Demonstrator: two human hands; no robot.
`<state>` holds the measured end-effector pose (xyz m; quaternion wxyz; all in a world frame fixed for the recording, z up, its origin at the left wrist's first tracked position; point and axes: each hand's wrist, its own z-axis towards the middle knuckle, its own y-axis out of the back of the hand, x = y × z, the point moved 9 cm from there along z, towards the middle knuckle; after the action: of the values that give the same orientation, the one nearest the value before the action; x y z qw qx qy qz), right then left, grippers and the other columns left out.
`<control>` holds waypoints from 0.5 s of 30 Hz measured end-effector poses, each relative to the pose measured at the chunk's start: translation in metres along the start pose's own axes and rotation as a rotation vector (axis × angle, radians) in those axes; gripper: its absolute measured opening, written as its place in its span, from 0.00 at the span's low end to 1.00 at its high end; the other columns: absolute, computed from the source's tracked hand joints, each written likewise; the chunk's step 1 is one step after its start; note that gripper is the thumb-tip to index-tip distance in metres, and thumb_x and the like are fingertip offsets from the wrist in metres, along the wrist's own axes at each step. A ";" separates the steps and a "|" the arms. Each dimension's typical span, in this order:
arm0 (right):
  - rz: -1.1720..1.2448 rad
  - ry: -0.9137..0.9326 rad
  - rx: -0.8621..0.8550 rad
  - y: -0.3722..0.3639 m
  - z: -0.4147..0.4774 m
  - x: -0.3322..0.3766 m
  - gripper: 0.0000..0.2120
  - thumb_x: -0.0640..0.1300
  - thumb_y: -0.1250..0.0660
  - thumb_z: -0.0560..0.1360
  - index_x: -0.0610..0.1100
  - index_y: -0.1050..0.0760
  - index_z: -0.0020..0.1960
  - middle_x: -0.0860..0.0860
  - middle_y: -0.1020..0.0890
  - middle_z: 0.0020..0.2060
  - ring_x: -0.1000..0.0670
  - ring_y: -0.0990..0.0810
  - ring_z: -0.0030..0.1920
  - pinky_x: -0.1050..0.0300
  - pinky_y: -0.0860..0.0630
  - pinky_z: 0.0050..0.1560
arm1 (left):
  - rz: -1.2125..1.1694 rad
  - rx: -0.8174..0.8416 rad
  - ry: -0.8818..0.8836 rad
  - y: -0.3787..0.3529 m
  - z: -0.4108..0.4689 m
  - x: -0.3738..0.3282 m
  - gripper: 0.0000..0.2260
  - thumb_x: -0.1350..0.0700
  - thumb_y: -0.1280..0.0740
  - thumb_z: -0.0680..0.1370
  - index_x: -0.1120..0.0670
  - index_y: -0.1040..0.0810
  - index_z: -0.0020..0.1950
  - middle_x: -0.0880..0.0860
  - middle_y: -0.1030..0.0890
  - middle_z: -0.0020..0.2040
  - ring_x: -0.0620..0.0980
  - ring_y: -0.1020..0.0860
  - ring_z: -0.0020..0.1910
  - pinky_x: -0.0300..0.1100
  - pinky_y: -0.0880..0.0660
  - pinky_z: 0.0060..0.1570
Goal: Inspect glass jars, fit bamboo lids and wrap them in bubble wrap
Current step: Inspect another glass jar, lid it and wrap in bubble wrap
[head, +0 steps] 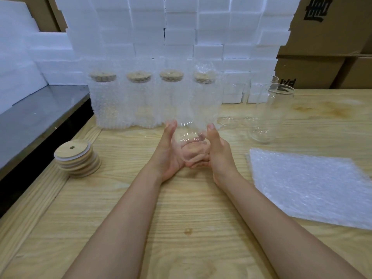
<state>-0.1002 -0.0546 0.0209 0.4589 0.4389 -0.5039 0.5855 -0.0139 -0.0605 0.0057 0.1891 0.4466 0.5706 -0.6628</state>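
White foam blocks [181, 27] and cardboard boxes [326, 27] stand behind a pale wooden worktop [181, 208]. On it, four bubble-wrapped jars [109, 105] with bamboo lids stand in a row at the back, with bare glass jars [271, 113] to their right. Above mid-worktop the left hand [169, 156] and right hand [219, 154] share a grip on a clear glass jar [190, 141], thumbs along its sides and fingers curled beneath, between a stack of bamboo lids [77, 160] and flat bubble wrap sheets [308, 184].

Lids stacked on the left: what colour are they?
The lids are light tan wood; the head view shows them best.
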 end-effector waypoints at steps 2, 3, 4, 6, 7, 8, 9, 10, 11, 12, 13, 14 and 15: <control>-0.048 0.013 -0.026 0.001 -0.001 0.001 0.28 0.67 0.46 0.71 0.43 0.22 0.43 0.40 0.17 0.29 0.43 0.20 0.24 0.60 0.26 0.23 | -0.015 -0.004 -0.005 0.000 0.000 0.000 0.36 0.33 0.39 0.70 0.50 0.32 0.74 0.68 0.25 0.61 0.57 0.18 0.42 0.44 0.24 0.32; -0.076 0.028 -0.053 0.002 -0.002 0.003 0.27 0.68 0.47 0.71 0.46 0.22 0.41 0.41 0.18 0.28 0.43 0.20 0.23 0.61 0.26 0.23 | -0.040 -0.034 0.004 0.001 0.000 0.001 0.37 0.35 0.41 0.70 0.50 0.36 0.76 0.69 0.25 0.61 0.58 0.18 0.43 0.45 0.23 0.33; -0.111 0.045 -0.090 0.004 -0.003 0.004 0.27 0.68 0.48 0.71 0.48 0.23 0.39 0.43 0.18 0.26 0.45 0.20 0.23 0.62 0.27 0.24 | -0.055 -0.065 0.010 0.004 0.000 0.001 0.40 0.35 0.41 0.70 0.53 0.41 0.77 0.70 0.26 0.63 0.58 0.18 0.46 0.46 0.21 0.35; -0.184 0.115 -0.164 0.008 -0.007 0.007 0.27 0.70 0.49 0.71 0.50 0.23 0.38 0.46 0.20 0.23 0.52 0.22 0.22 0.62 0.27 0.28 | -0.026 -0.103 0.010 0.007 0.001 0.002 0.42 0.34 0.43 0.70 0.59 0.41 0.77 0.71 0.30 0.67 0.60 0.20 0.52 0.46 0.20 0.38; -0.228 0.179 -0.199 0.009 -0.009 0.011 0.28 0.70 0.49 0.72 0.50 0.21 0.43 0.47 0.21 0.24 0.58 0.23 0.24 0.63 0.27 0.31 | -0.016 -0.120 0.005 0.009 0.001 0.002 0.42 0.34 0.43 0.70 0.58 0.42 0.77 0.72 0.30 0.67 0.62 0.21 0.56 0.47 0.19 0.40; -0.288 0.257 -0.230 0.009 -0.012 0.016 0.31 0.71 0.49 0.72 0.49 0.20 0.51 0.49 0.20 0.29 0.63 0.23 0.29 0.67 0.28 0.36 | -0.015 -0.115 -0.015 0.009 0.001 0.000 0.39 0.35 0.44 0.72 0.55 0.43 0.77 0.71 0.28 0.66 0.63 0.22 0.58 0.48 0.19 0.44; -0.363 0.327 -0.244 0.007 -0.015 0.022 0.34 0.72 0.50 0.71 0.49 0.22 0.59 0.51 0.20 0.50 0.68 0.24 0.36 0.73 0.30 0.42 | 0.004 -0.109 -0.040 0.010 0.002 -0.002 0.34 0.35 0.46 0.75 0.53 0.42 0.76 0.69 0.24 0.62 0.62 0.21 0.57 0.49 0.20 0.48; -0.425 0.375 -0.238 0.004 -0.018 0.027 0.40 0.75 0.51 0.69 0.48 0.26 0.66 0.63 0.35 0.44 0.69 0.27 0.44 0.76 0.33 0.49 | 0.012 -0.090 -0.048 0.009 0.002 -0.002 0.32 0.36 0.48 0.77 0.54 0.38 0.74 0.66 0.20 0.57 0.60 0.19 0.54 0.48 0.20 0.49; -0.448 0.395 -0.210 0.000 -0.019 0.030 0.45 0.78 0.52 0.67 0.49 0.30 0.70 0.55 0.29 0.50 0.68 0.30 0.50 0.78 0.37 0.54 | 0.023 -0.092 -0.050 0.008 0.001 -0.002 0.31 0.35 0.48 0.77 0.54 0.36 0.73 0.64 0.18 0.53 0.58 0.17 0.51 0.48 0.20 0.48; -0.447 0.397 -0.174 -0.004 -0.020 0.030 0.47 0.81 0.52 0.64 0.51 0.33 0.71 0.54 0.33 0.55 0.64 0.32 0.56 0.77 0.39 0.59 | 0.024 -0.121 -0.051 0.009 0.000 -0.004 0.34 0.35 0.46 0.74 0.53 0.39 0.74 0.63 0.17 0.52 0.58 0.17 0.50 0.48 0.19 0.45; -0.435 0.396 -0.135 -0.008 -0.020 0.029 0.46 0.81 0.50 0.63 0.53 0.36 0.72 0.53 0.35 0.60 0.60 0.35 0.63 0.75 0.41 0.62 | 0.030 -0.162 -0.045 0.011 -0.001 -0.004 0.39 0.35 0.44 0.71 0.54 0.45 0.77 0.64 0.18 0.54 0.60 0.17 0.52 0.48 0.18 0.43; -0.422 0.390 -0.101 -0.012 -0.019 0.028 0.45 0.79 0.45 0.63 0.54 0.38 0.72 0.53 0.36 0.65 0.58 0.37 0.67 0.73 0.43 0.65 | 0.029 -0.179 -0.029 0.011 -0.001 -0.002 0.44 0.34 0.42 0.68 0.54 0.50 0.78 0.66 0.21 0.59 0.62 0.19 0.55 0.49 0.18 0.43; -0.406 0.374 -0.080 -0.015 -0.018 0.026 0.43 0.74 0.39 0.64 0.53 0.39 0.73 0.54 0.35 0.68 0.59 0.38 0.70 0.70 0.43 0.67 | 0.018 -0.184 -0.010 0.011 -0.001 -0.001 0.46 0.34 0.41 0.67 0.54 0.53 0.79 0.67 0.24 0.63 0.64 0.21 0.57 0.50 0.18 0.45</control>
<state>-0.0917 -0.0329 0.0473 0.6687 0.3967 -0.3351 0.5321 -0.0053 -0.0630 -0.0001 0.2381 0.4293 0.6240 -0.6080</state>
